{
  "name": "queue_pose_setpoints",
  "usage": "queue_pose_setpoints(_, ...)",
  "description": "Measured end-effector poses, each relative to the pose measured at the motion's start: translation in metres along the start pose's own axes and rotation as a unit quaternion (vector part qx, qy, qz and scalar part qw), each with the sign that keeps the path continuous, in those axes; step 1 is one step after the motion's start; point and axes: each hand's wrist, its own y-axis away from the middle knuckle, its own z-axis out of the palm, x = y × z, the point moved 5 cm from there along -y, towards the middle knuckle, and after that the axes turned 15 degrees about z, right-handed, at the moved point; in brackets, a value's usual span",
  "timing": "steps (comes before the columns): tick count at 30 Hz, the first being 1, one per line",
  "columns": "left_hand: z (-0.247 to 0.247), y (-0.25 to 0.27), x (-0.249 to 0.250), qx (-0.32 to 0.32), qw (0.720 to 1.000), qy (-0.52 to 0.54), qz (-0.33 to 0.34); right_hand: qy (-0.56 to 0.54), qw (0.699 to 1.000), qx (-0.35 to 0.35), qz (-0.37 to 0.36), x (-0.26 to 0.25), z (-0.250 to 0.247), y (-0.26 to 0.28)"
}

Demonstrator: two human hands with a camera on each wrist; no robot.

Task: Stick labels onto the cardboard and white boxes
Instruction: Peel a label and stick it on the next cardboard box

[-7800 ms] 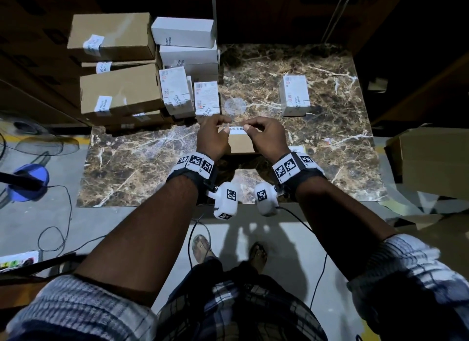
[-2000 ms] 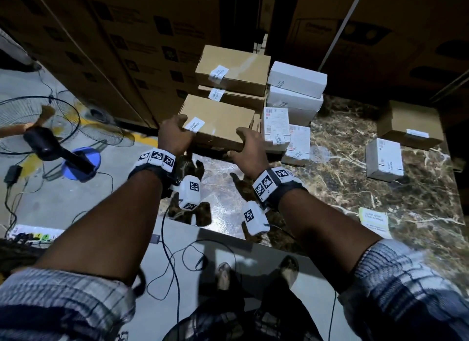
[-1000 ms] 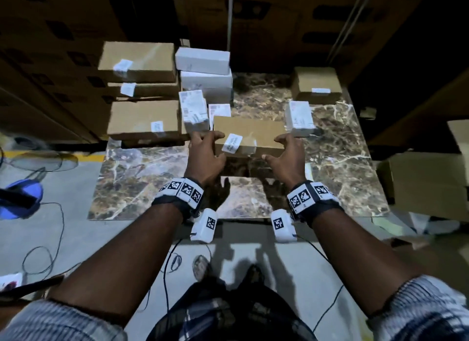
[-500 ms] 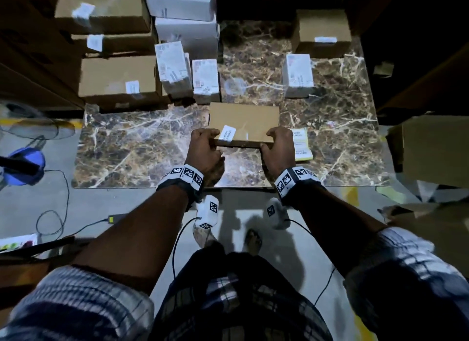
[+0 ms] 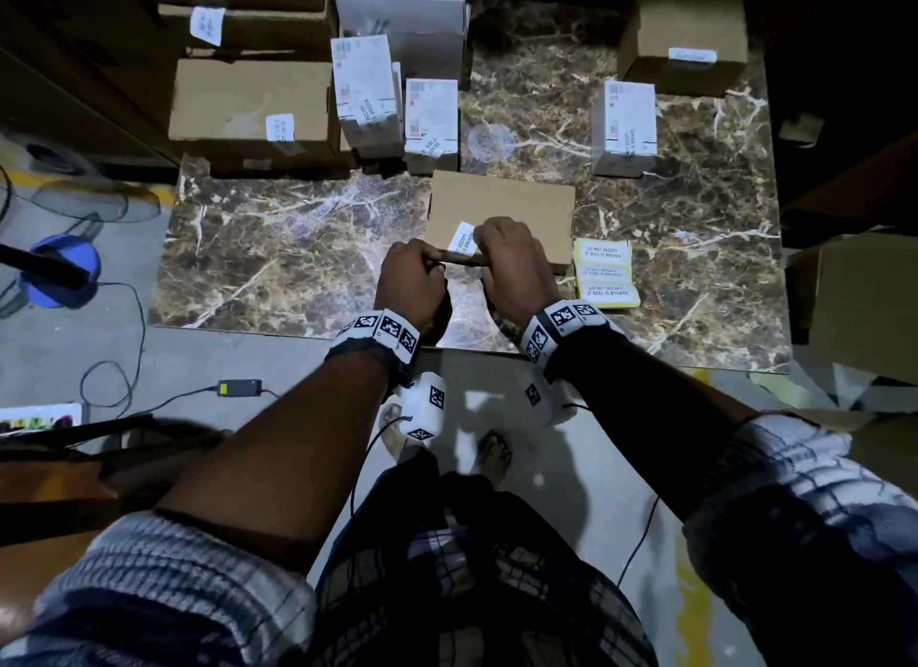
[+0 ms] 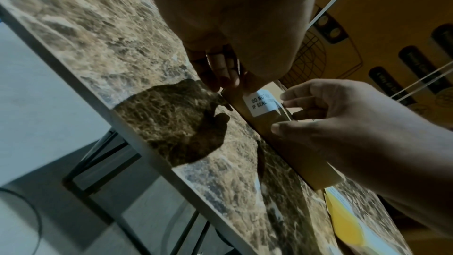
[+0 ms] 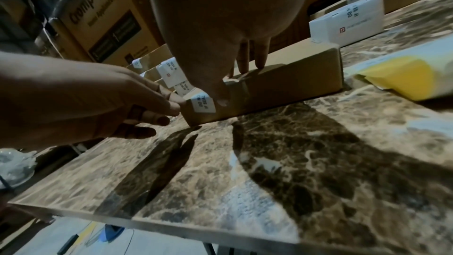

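Observation:
A flat cardboard box (image 5: 501, 209) lies on the marble table (image 5: 278, 264), near its front edge. A white label (image 5: 462, 238) is folded over the box's near-left corner and also shows as the label (image 6: 261, 103) and the label (image 7: 203, 103). My left hand (image 5: 412, 276) holds that corner, its fingers (image 7: 169, 104) against the box's left end. My right hand (image 5: 509, 259) grips the near edge just right of the label, with fingers (image 7: 255, 59) on top and the thumb (image 7: 221, 93) on the front face. A yellow label sheet (image 5: 603, 274) lies right of the box.
Labelled cardboard boxes (image 5: 253, 105) are stacked at the back left, with white boxes (image 5: 370, 90) beside them. Another white box (image 5: 623, 127) and a cardboard box (image 5: 683, 35) stand at the back right. A large carton (image 5: 854, 299) sits off the table's right side.
The cardboard box came from the left stack to the table's middle and now rests there. My right hand slid left along the near edge to the label; my left hand shifted onto the corner.

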Motion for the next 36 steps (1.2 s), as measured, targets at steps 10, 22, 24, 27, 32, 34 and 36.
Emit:
queue_pose_setpoints(10,0.0,-0.006,0.007,0.003,0.993,-0.055,0.102,0.088,0.995,0.021,-0.03,-0.004,0.004,-0.018)
queue_pose_setpoints(22,-0.002,-0.014,0.006,-0.007,0.994,-0.045,0.098,0.082,0.995,0.009,-0.053,0.002,0.006,-0.023)
queue_pose_setpoints(24,-0.001,-0.015,0.006,-0.003,0.994,-0.031,0.101,0.08,0.995,0.012,-0.05,0.001,0.006,-0.022)
queue_pose_setpoints(27,-0.001,-0.015,0.007,0.0,0.995,-0.011,0.095,0.069,0.996,0.022,-0.049,0.001,0.005,-0.019)
queue_pose_setpoints(32,0.002,-0.016,0.008,0.0,0.997,0.013,0.08,0.077,0.996,0.023,-0.051,0.002,0.002,-0.017)
queue_pose_setpoints(34,0.002,-0.017,0.007,0.004,0.997,0.022,0.077,0.082,0.995,0.02,-0.054,0.002,0.001,-0.017)
queue_pose_setpoints(36,0.002,-0.017,0.006,0.007,0.997,0.033,0.072,0.084,0.995,0.018,-0.058,0.002,0.0,-0.016)
